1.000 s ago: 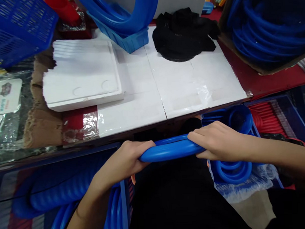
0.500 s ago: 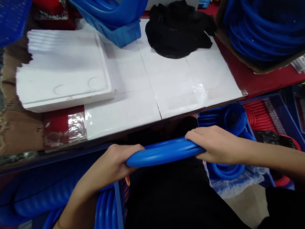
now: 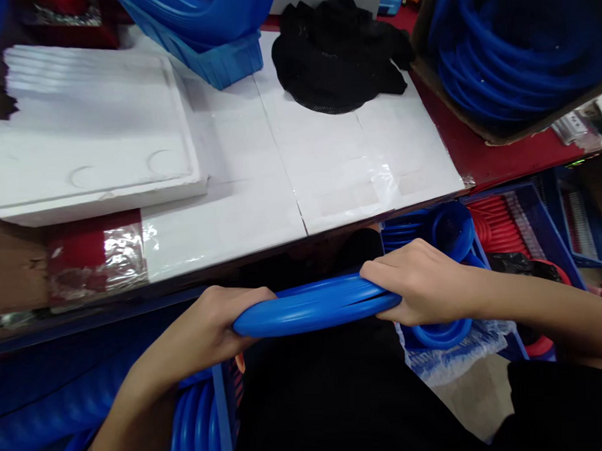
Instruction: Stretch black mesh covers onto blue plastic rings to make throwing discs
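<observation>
A glossy blue plastic ring [image 3: 304, 311] spans between my two hands, seen nearly edge-on; a dark slit at its right end suggests more than one layer or ring. My left hand [image 3: 220, 320] is closed around its left end, thumb on top and fingers hidden beneath. On the right end, my right hand [image 3: 416, 281] grips with the fingers wrapped over the edge. Both hands hold it in front of my body, just below the near edge of the white-covered table [image 3: 232, 234].
On the table lie a white foam slab [image 3: 95, 127], a black cloth [image 3: 339, 60] and a blue plastic basket [image 3: 231, 60]. A cardboard box of blue rings [image 3: 503, 67] stands at the back right. Below are crates with blue rings [image 3: 194, 420] and red rings [image 3: 498, 225].
The view has shifted slightly, so the table and its things appear further left. Both hands keep their hold on the blue ring, which shows a little wider.
</observation>
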A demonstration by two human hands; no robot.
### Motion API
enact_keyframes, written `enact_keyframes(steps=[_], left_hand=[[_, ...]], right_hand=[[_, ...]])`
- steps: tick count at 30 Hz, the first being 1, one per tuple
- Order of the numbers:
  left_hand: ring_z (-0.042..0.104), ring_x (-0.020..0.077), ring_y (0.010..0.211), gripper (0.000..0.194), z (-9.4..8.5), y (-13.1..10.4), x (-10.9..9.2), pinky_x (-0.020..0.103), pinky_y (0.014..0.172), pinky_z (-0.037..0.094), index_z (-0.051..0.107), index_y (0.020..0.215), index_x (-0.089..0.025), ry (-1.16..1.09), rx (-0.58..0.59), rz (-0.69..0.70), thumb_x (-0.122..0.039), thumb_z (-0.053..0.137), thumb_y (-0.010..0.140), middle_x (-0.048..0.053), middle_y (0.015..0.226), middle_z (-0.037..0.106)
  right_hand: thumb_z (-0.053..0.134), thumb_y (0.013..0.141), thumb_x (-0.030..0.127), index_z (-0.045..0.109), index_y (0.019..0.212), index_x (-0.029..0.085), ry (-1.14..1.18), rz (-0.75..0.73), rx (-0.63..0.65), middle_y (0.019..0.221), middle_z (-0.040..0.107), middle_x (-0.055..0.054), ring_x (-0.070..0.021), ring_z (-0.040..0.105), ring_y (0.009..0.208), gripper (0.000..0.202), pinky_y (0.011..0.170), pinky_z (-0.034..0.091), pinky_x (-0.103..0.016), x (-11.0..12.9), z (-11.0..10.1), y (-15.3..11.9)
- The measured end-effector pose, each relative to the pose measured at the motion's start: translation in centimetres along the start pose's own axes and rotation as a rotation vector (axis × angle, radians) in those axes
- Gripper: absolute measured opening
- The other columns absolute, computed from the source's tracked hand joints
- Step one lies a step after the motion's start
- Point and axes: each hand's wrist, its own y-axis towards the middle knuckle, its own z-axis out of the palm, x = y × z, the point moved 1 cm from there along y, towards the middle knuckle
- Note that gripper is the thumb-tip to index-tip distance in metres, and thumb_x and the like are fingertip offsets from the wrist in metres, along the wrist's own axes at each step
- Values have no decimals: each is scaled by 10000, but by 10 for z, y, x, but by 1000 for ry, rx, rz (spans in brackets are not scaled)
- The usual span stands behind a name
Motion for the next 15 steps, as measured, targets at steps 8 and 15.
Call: enact_keyframes(steps=[8, 15], left_hand=[[788, 189, 804, 419, -2, 10, -17, 221, 735, 571, 725, 1293, -249, 76, 61, 38, -390, 829, 912, -2, 977, 820], [792, 248, 928, 483, 24, 42, -78, 290, 772, 560, 679, 1378, -222, 339, -138, 204, -544, 697, 1018, 77, 1105, 810]], right_hand=[[700, 914, 284, 563, 957, 198, -105, 7, 8, 771, 674, -9, -136, 480, 593, 167, 585, 138, -317, 7, -9, 2], [709, 921, 287, 599, 1001, 179, -166, 18, 67, 803, 716, -40, -163, 551, 624, 174, 592, 147, -328, 12, -7, 10]])
